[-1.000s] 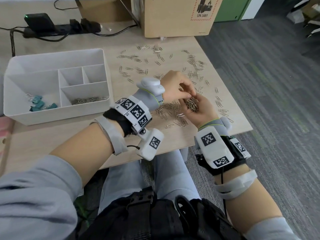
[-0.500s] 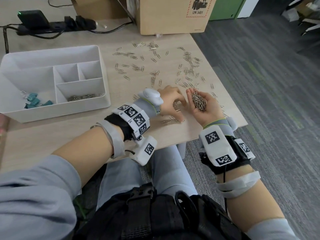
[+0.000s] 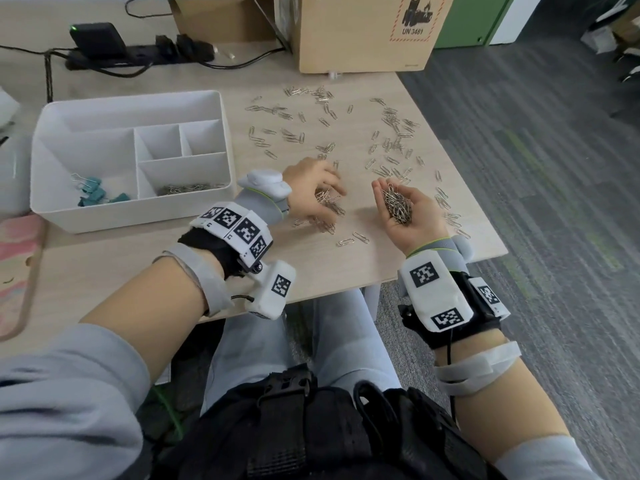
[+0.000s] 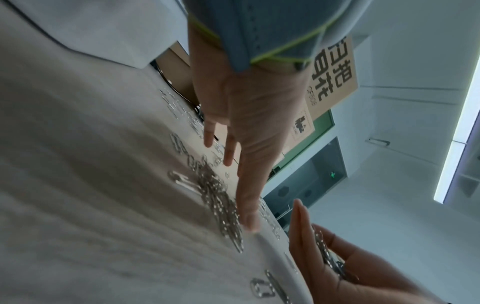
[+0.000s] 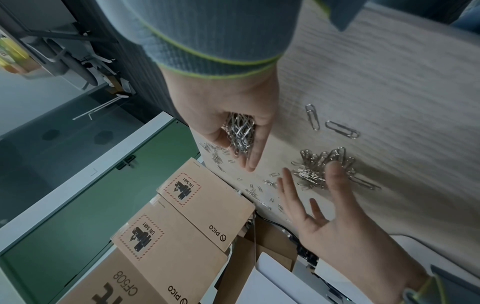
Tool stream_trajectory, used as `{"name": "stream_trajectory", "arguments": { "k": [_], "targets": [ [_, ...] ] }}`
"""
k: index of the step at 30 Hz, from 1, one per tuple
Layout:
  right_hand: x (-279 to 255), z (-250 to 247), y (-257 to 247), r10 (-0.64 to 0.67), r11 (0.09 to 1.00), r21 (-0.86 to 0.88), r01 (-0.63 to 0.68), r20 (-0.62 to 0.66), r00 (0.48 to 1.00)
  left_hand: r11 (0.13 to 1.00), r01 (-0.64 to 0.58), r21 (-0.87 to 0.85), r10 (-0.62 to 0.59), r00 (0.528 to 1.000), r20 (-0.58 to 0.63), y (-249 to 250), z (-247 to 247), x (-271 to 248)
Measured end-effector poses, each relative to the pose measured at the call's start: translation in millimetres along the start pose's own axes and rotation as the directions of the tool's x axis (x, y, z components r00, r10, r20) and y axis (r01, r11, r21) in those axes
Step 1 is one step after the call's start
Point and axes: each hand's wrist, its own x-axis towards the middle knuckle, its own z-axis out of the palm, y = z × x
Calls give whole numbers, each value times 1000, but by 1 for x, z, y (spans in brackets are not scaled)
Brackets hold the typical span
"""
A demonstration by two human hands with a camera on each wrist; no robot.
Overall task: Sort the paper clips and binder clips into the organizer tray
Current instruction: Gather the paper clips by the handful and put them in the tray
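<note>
My left hand (image 3: pixel 320 192) is palm down with its fingers spread over a small pile of silver paper clips (image 3: pixel 329 206) on the table. In the left wrist view my thumb touches the table beside the pile (image 4: pixel 221 203). My right hand (image 3: pixel 405 211) lies palm up just to the right, apart from the left, and carries a heap of paper clips (image 3: pixel 398 207) in its cupped palm (image 5: pixel 240 131). The white organizer tray (image 3: pixel 138 216) stands at the left. It holds teal binder clips (image 3: pixel 93 195) in its big left compartment and paper clips (image 3: pixel 183 188) in the front right one.
Several loose paper clips (image 3: pixel 391 133) lie scattered over the far and right part of the table. A cardboard box (image 3: pixel 363 32) and a power strip (image 3: pixel 138 53) sit at the back. The table's right edge is close to my right wrist. A pink item (image 3: pixel 17 265) lies at the left.
My hands have come apart. The left hand left the right palm and went down onto the pile on the table. The right hand turned palm up with its heap of clips.
</note>
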Motion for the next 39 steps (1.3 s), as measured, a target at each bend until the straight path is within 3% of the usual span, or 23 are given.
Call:
{"name": "stream_trajectory", "arguments": {
  "k": [3, 5, 11, 23, 33, 39],
  "targets": [
    [0, 2, 3, 4, 1000, -8, -4, -3, 1000, 985, 23, 168, -52, 984, 169, -8, -4, -9],
    [0, 3, 6, 7, 1000, -11, -7, -4, 1000, 979, -2, 205, -42, 977, 211, -13, -4, -8],
    [3, -1, 8, 17, 1000, -8, -17, -16, 1000, 995, -59, 85, 53, 995, 79, -8, -1, -3],
    [5, -3, 6, 41, 999, 3, -41, -27, 999, 999, 16, 50, -16, 1000, 4, 1, 8, 9],
    [7, 7, 6, 58, 997, -50, -58, -12, 998, 981, 35, -189, -60, 990, -130, 5, 0, 19],
    [15, 13, 14, 93, 992, -86, -92, -3, 996, 952, -51, -302, -7, 982, -188, 19, -14, 29]
  ]
}}
